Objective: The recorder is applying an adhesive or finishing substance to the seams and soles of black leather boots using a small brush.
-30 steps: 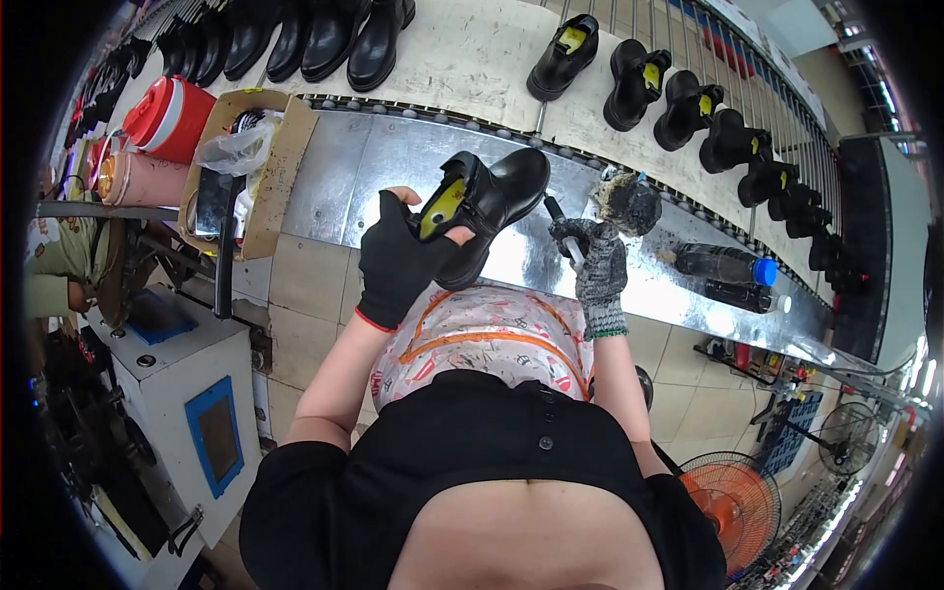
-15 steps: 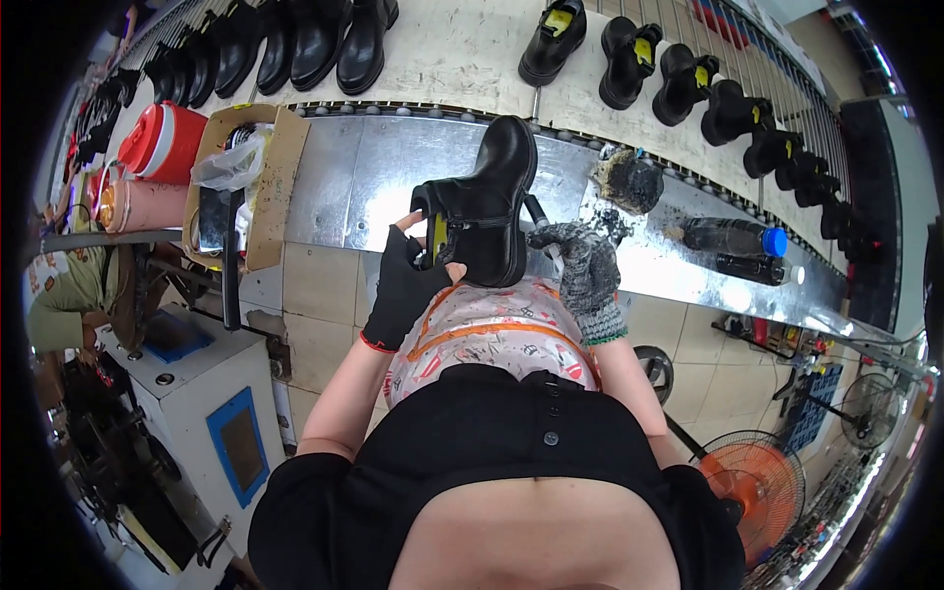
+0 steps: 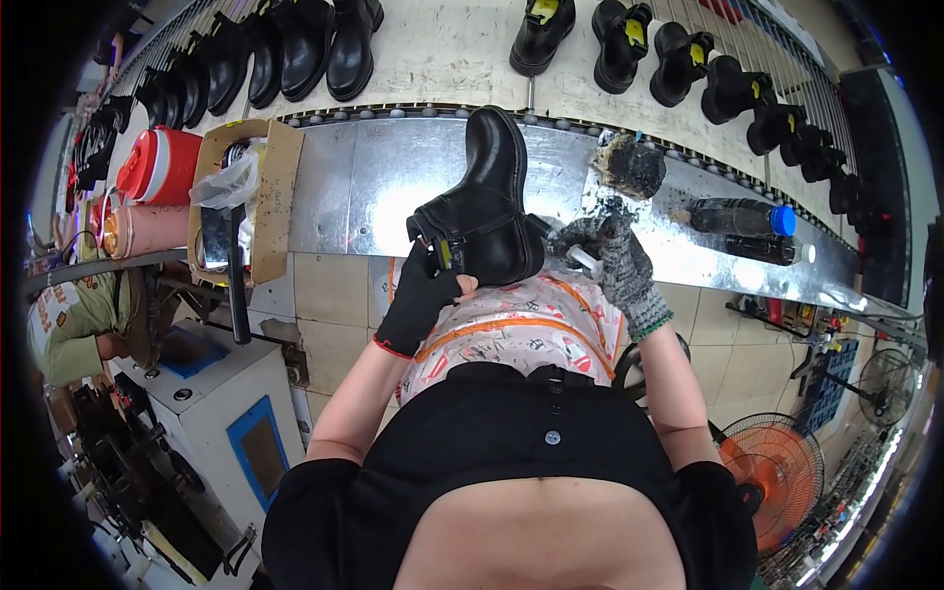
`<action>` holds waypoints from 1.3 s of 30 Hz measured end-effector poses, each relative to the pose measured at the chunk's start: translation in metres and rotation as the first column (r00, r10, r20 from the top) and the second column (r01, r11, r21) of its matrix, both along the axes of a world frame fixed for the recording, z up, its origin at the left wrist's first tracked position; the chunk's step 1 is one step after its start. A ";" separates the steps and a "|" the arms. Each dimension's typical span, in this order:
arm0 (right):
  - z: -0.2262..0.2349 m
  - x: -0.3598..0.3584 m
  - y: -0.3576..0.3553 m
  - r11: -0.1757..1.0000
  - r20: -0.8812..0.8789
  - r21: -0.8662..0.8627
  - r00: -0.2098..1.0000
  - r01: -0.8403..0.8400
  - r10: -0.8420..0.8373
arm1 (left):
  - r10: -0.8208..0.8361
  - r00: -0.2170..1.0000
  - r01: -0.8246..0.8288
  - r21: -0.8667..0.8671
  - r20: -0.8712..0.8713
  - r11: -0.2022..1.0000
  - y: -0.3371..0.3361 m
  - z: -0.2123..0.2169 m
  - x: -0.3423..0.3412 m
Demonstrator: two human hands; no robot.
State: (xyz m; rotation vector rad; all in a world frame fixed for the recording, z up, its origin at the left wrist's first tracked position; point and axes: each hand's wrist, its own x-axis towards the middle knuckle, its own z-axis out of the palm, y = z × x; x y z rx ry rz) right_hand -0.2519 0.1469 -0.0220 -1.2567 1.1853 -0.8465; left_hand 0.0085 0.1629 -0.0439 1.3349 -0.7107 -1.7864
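Note:
A black leather boot (image 3: 490, 177) lies on its side at the metal bench's near edge, its toe pointing away from me and its sole facing right. My left hand (image 3: 429, 285), in a black glove with bare fingertips, grips it by the top opening, where a yellow lining shows. In a grey knitted glove stained black, my right hand (image 3: 621, 267) closes round a small brush-like tool (image 3: 585, 261) with a pale handle. The tool's dark end is close to the boot's sole edge; whether it touches cannot be made out.
Beyond the metal bench (image 3: 324, 187) runs a conveyor (image 3: 442, 59) carrying rows of black boots. A blackened lump (image 3: 629, 165) and dark bottles (image 3: 742, 217) stand at right. On the left are a cardboard box (image 3: 280, 197) and a red jug (image 3: 162, 165). An orange fan (image 3: 772, 482) stands low right.
My right hand and the tool have moved right, and the tool's pale handle now shows more. The boot has turned slightly in my left hand, its toe shifting left and away.

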 end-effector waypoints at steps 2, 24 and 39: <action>0.001 -0.007 0.000 0.996 -0.148 -0.044 0.986 -0.080 0.073 | 0.002 1.000 -0.001 0.044 -0.013 0.999 0.000 0.004 -0.007; 0.038 -0.019 0.049 0.875 -0.435 -0.448 0.900 -0.182 -0.035 | 0.133 0.936 -0.103 0.109 -0.326 0.989 -0.020 0.019 -0.032; 0.012 -0.032 0.024 0.806 0.495 0.178 0.657 0.564 -0.569 | 0.185 0.809 -0.152 0.105 -0.557 0.983 -0.043 0.027 -0.020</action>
